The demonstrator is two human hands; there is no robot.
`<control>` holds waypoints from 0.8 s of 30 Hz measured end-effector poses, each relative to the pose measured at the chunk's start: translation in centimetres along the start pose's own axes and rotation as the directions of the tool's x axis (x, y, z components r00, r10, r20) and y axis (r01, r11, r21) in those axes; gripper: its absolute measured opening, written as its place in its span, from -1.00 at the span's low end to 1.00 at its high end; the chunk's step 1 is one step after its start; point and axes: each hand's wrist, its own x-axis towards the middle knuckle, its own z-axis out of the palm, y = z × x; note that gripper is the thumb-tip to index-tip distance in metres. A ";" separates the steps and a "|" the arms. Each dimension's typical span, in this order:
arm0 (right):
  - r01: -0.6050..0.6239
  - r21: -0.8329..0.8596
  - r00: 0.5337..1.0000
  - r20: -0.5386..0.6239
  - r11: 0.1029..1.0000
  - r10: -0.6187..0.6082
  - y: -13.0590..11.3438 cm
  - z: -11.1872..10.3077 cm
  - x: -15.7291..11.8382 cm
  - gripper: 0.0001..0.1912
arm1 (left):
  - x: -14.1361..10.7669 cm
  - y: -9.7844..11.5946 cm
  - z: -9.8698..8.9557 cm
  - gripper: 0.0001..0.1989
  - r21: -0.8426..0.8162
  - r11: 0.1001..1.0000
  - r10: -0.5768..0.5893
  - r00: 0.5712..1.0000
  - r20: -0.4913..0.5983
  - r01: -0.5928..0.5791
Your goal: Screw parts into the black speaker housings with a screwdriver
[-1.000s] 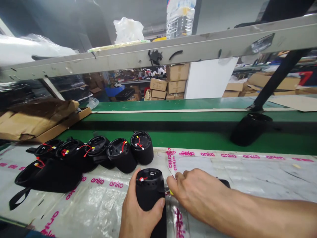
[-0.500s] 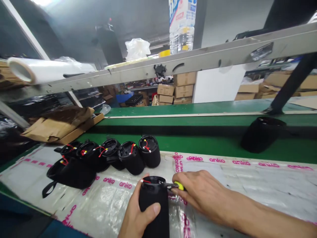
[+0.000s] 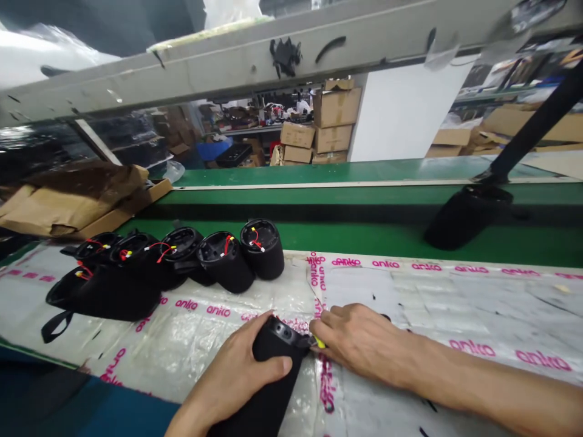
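My left hand [image 3: 232,367] is wrapped around a black fabric-covered speaker housing [image 3: 268,394], its thumb across the near side. The cylinder leans, with its top rim pointing up and away from me. Closed at the right of that rim, my right hand [image 3: 357,343] grips a small yellow-handled tool [image 3: 319,342]. The tool's dark front end meets the housing's edge; its exact kind is mostly hidden by my fingers. Farther left stand several similar housings, including an upright one [image 3: 268,255] with red wires and small connectors on top. Another with a loop strap [image 3: 104,294] lies on its side.
Printed plastic sheeting [image 3: 437,315] covers the work surface, with a green belt [image 3: 346,230] behind it. A dark cylinder [image 3: 460,221] stands at the right by a black post [image 3: 532,133]. Brown paper in a carton [image 3: 86,200] sits left. A grey beam [image 3: 204,60] crosses above.
The held housing has tilted from upright and turned, its base swinging left toward me. Both hands stay on it and the tool. My view has dipped lower.
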 end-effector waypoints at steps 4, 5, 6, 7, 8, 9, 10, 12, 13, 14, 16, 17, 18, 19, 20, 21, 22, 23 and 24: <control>0.013 -0.024 1.000 0.022 1.000 -0.012 0.3 0.6 -0.2 -0.89 | 0.6 -0.2 -0.1 -0.33 0.072 0.997 0.009 0.999 0.045 -0.012; 0.020 -0.023 1.000 0.025 1.000 -0.019 0.5 0.7 -0.3 -0.90 | 0.7 -0.3 -0.2 -0.32 0.072 0.997 -0.008 0.998 0.056 0.004; 0.027 -0.020 0.999 0.027 0.999 -0.026 0.5 0.8 -0.3 -0.91 | 0.8 -0.4 -0.2 -0.30 0.075 0.997 -0.023 0.998 0.061 0.018; 0.034 -0.016 0.999 0.032 0.999 -0.033 0.6 0.9 -0.2 -0.92 | 0.8 -0.4 -0.3 -0.29 0.081 0.996 -0.036 0.998 0.058 0.031; 0.038 -0.012 0.998 0.040 0.999 -0.038 0.6 0.9 -0.2 -0.92 | 0.8 -0.4 -0.3 -0.28 0.084 0.996 -0.045 0.997 0.056 0.041; 0.040 -0.010 0.998 0.050 0.999 -0.039 0.7 1.0 -0.1 -0.91 | 0.8 -0.3 -0.3 -0.28 0.084 0.995 -0.050 0.997 0.059 0.045; 0.042 -0.009 0.997 0.062 0.999 -0.042 0.6 1.0 -0.1 -0.90 | 0.8 -0.2 -0.3 -0.29 0.080 0.996 -0.047 0.997 0.065 0.042; 0.047 -0.013 0.995 0.086 0.999 -0.045 0.6 1.0 0.1 -0.86 | 0.8 0.3 -0.3 -0.33 0.082 0.996 -0.042 0.996 0.084 0.035; 0.047 -0.016 0.994 0.095 0.999 -0.045 0.6 1.0 0.2 -0.85 | 0.8 0.6 -0.3 -0.35 0.091 0.995 -0.044 0.994 0.096 0.035; 0.045 -0.018 0.994 0.101 0.999 -0.043 0.6 1.0 0.2 -0.84 | 0.8 0.8 -0.3 -0.36 0.104 0.994 -0.046 0.993 0.106 0.035; 0.045 -0.018 0.993 0.109 0.999 -0.042 0.6 0.8 0.3 -0.83 | 1.0 1.1 -0.4 -0.37 0.134 0.990 -0.051 0.992 0.118 0.035; 0.045 -0.017 0.993 0.112 0.999 -0.042 0.6 0.7 0.3 -0.82 | 1.0 1.2 -0.4 -0.37 0.149 0.988 -0.050 0.991 0.124 0.031; 0.047 -0.014 0.992 0.117 0.999 -0.045 0.6 0.6 0.3 -0.82 | 1.1 1.2 -0.3 -0.37 0.161 0.987 -0.047 0.991 0.125 0.026; 0.052 -0.009 0.991 0.124 0.999 -0.050 0.6 0.5 0.3 -0.83 | 1.1 1.1 -0.3 -0.38 0.169 0.985 -0.044 0.991 0.127 0.022; 0.058 -0.003 0.990 0.130 0.998 -0.057 0.6 0.4 0.3 -0.83 | 1.1 1.0 -0.3 -0.38 0.172 0.985 -0.043 0.991 0.129 0.020; 0.062 0.004 0.989 0.132 0.998 -0.062 0.6 0.4 0.3 -0.84 | 1.1 0.9 -0.3 -0.38 0.173 0.985 -0.043 0.990 0.132 0.020; 0.063 0.007 0.990 0.129 0.998 -0.064 0.7 0.4 0.3 -0.84 | 1.1 0.8 -0.3 -0.38 0.172 0.985 -0.043 0.990 0.133 0.019; 0.064 0.010 0.990 0.125 0.998 -0.064 0.7 0.4 0.3 -0.84 | 1.1 0.8 -0.3 -0.38 0.173 0.985 -0.041 0.990 0.132 0.018; 0.063 0.012 0.991 0.121 0.998 -0.064 0.7 0.4 0.4 -0.84 | 1.1 0.7 -0.3 -0.38 0.174 0.985 -0.038 0.991 0.130 0.015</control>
